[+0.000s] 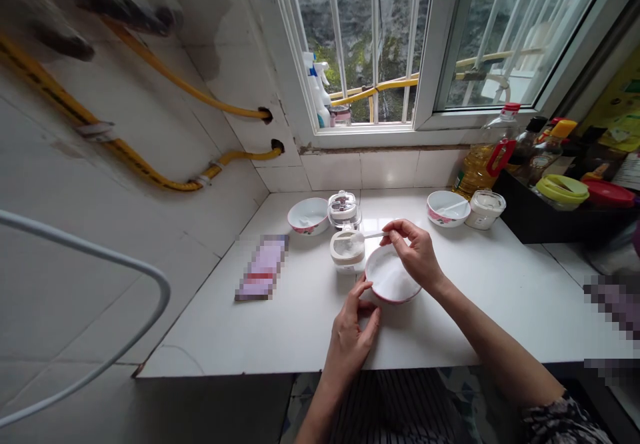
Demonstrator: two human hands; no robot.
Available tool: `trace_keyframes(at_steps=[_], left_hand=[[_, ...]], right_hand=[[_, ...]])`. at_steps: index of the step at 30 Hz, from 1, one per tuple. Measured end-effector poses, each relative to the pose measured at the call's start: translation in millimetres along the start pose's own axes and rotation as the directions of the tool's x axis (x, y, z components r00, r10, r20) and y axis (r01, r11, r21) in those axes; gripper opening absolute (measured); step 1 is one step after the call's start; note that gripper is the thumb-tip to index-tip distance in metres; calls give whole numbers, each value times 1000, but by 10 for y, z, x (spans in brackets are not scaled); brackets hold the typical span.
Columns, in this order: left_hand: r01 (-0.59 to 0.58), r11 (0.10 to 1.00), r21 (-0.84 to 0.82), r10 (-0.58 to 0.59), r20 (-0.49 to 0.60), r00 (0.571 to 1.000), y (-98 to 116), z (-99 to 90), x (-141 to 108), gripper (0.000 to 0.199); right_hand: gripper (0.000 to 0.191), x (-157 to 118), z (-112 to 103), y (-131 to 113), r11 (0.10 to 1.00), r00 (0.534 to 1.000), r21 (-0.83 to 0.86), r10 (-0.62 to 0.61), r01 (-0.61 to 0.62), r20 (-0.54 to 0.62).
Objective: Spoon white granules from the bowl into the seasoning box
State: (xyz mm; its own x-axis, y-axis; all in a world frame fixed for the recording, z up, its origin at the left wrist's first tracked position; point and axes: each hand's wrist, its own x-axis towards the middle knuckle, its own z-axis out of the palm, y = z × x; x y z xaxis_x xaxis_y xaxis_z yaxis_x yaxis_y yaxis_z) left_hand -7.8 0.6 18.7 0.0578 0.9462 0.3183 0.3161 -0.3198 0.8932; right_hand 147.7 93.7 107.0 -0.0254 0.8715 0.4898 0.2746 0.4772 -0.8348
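1. Head view: the right grip (416, 255) pinches a spoon (374, 234), its handle end lost among the fingers.
2. Left of that grip, the spoon's tip is over an open jar (349, 268); whether it touches the contents is hard to tell.
3. Below the right grip, which hides part of its rim, sits a bowl (395, 300) of white powder (391, 276).
4. The left grip (353, 329), loosely curled, touches the bowl's left rim; whether it clasps it, I cannot tell.
5. Left of both grips, a packet (263, 267) is pixelated.
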Motion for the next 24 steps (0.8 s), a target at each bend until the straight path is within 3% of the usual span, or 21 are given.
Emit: trace_keyframes(at_steps=[2, 4, 7, 9, 13, 15, 18, 24], left_hand=[[-1, 1000, 1, 1, 4, 1000, -10, 0, -2, 38], [3, 1000, 1, -3, 9, 1000, -17, -2, -2, 39], [8, 1000, 4, -8, 5, 1000, -20, -5, 2, 38], [6, 1000, 8, -6, 4, 1000, -19, -5, 3, 38], [4, 1000, 16, -4, 5, 1000, -17, -3, -1, 38], [2, 1000, 17, -3, 5, 1000, -20, -3, -5, 38], [3, 1000, 20, -3, 7, 1000, -25, -6, -7, 39], [10, 1000, 30, -10, 6, 1000, -34, -9, -7, 38]], right_hand=[[13, -31, 47, 30, 958, 976, -187, -210, 216, 51], [21, -54, 94, 74, 840, 906, -341, -375, 422, 197], [30, -64, 119, 108, 675, 803, -436, -482, 595, 349], [28, -55, 78, 85, 672, 798, -431, -516, 602, 311], [17, -39, -110, -7, 812, 880, -347, -462, 469, 109], [17, -47, -202, -26, 861, 916, -319, -394, 395, 74], [19, -80, -272, -5, 877, 931, -313, -341, 366, 132], [15, -168, -175, 48, 808, 861, -342, -357, 479, 362]])
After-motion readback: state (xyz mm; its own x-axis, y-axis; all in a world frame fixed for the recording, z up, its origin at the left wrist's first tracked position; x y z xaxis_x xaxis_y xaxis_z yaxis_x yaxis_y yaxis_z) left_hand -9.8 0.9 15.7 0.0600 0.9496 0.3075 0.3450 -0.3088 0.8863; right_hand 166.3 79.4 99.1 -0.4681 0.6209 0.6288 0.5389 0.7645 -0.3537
